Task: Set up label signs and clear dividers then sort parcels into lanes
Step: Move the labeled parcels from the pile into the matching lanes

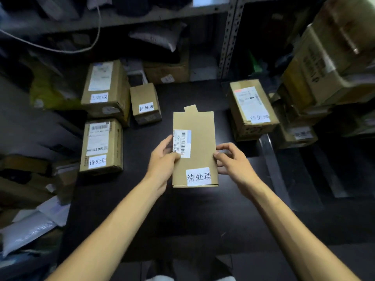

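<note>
Left hand (162, 157) grips the left edge of a flat cardboard parcel (200, 126), thumb lying on top at a barcode label (182, 142), fingers curled under. The right hand (231, 161) pinches the parcel's right edge between thumb and fingers. The parcel sits over the middle of the dark table (182, 220), long side pointing away, though whether its underside touches the top I cannot tell. A white sign (198, 177) reading 待处理 is stuck at its near end, and a small tab juts from the far end.

At the table's left edge stands a box (101, 147) with the same sign, and behind it a bigger box (105, 88) whose sign is too blurred to read. A small box (146, 103) signed 待处理 stands just right of that one. On the right is another box (251, 108), and a clear strip (269, 155) lies on the table near it.
</note>
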`<action>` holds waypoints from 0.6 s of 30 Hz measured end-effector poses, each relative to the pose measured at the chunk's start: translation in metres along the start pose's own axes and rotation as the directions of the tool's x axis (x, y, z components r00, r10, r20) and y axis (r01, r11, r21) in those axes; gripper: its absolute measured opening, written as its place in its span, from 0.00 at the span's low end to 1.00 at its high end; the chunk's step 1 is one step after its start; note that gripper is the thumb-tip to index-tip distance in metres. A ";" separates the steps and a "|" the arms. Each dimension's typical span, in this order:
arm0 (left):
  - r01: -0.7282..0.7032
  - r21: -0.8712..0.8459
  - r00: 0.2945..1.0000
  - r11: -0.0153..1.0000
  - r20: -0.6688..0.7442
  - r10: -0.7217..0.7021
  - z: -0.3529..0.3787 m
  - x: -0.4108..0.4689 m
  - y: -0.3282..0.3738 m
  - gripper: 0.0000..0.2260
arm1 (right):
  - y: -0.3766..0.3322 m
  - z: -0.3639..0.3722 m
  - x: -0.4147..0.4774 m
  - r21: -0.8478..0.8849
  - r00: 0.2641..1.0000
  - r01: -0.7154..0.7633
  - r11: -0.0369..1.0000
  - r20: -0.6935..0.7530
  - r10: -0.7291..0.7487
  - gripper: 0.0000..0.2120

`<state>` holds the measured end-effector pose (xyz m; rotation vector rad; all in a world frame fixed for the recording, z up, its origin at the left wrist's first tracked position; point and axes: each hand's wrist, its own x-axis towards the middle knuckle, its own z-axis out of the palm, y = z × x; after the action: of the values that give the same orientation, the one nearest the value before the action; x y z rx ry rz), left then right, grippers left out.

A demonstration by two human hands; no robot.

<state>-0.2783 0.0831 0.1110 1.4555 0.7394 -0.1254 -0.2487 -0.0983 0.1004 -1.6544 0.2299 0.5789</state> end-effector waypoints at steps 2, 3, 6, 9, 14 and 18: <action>-0.061 0.025 0.998 0.998 0.035 0.060 0.003 -0.009 0.018 0.27 | -0.017 -0.010 -0.012 -0.028 0.998 0.060 0.998 -0.027 -0.061 0.06; -0.095 0.026 0.994 0.995 0.050 0.094 0.006 -0.015 0.026 0.27 | -0.026 -0.015 -0.019 -0.042 0.994 0.096 0.994 -0.041 -0.098 0.07; -0.181 -0.013 0.978 0.983 0.098 0.182 0.007 -0.030 0.046 0.26 | -0.048 -0.022 -0.041 -0.062 0.975 0.189 0.980 -0.108 -0.195 0.10; -0.213 -0.105 0.972 0.971 0.080 0.222 0.009 -0.043 0.049 0.23 | -0.057 -0.019 -0.060 -0.096 0.948 0.261 0.961 -0.163 -0.273 0.14; -0.162 -0.230 0.981 0.960 0.073 0.182 0.016 -0.055 0.042 0.21 | -0.056 -0.002 -0.086 -0.129 0.913 0.300 0.945 -0.246 -0.324 0.13; -0.175 -0.195 0.971 0.965 0.125 0.202 0.017 -0.056 0.053 0.21 | -0.054 0.001 -0.102 -0.126 0.903 0.270 0.954 -0.310 -0.297 0.15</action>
<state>-0.2888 0.0553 0.1844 1.3181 0.4783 -0.0143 -0.3101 -0.1055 0.1974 -1.8178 0.2012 0.0909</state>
